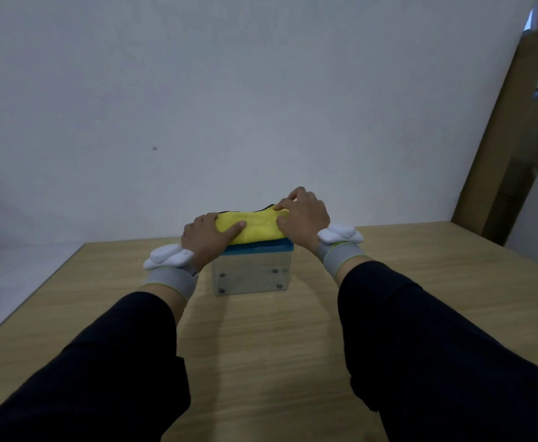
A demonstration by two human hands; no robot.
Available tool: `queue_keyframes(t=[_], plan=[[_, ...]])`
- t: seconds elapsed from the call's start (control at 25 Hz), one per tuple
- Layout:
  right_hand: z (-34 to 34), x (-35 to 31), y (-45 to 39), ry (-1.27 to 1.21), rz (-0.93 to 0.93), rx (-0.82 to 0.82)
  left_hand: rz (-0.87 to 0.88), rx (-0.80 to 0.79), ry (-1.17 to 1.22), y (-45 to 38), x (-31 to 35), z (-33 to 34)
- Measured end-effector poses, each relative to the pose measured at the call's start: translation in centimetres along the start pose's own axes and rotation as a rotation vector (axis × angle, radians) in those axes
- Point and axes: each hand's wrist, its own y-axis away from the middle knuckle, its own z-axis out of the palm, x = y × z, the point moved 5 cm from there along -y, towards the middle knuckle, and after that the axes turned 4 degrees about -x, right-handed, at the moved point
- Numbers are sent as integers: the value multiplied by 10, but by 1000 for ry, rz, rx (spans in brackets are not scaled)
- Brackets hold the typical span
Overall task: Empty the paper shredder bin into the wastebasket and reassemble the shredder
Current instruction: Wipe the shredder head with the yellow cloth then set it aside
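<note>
The shredder sits near the middle of the counter, toward its far edge, in front of a plain pale wall. We see it as a small box: a clear bin below, with four screw heads on its near face, a blue band round the top, and a yellow head lying over that. We cannot tell whether the bin holds any paper. At the right a tall brown cardboard panel leans against the wall. Our dark sleeves reach in from the near edge, each wrist wearing a grey band with a white device on it. Our left hand wraps the left end of the yellow head, thumb laid flat across its top. Our right hand grips the right end, fingers curled over the far edge and thumb on the near side. Both hands are thus closed on the head, one at each end, while the bin rests on the counter.
</note>
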Motion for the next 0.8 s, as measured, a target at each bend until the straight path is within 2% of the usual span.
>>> queue_keyframes(t=[0.16, 0.4, 0.64, 0.8], plan=[[10, -23, -15, 94, -63, -79, 43, -28, 325, 2, -10, 6], [35, -61, -24, 134, -195, -346, 63, -75, 544, 1, -22, 17], [46, -72, -33, 121, -131, -505, 18, -27, 722, 5, -38, 36], [49, -78, -37, 71, -95, -502, 29, 31, 749, 5, -40, 40]])
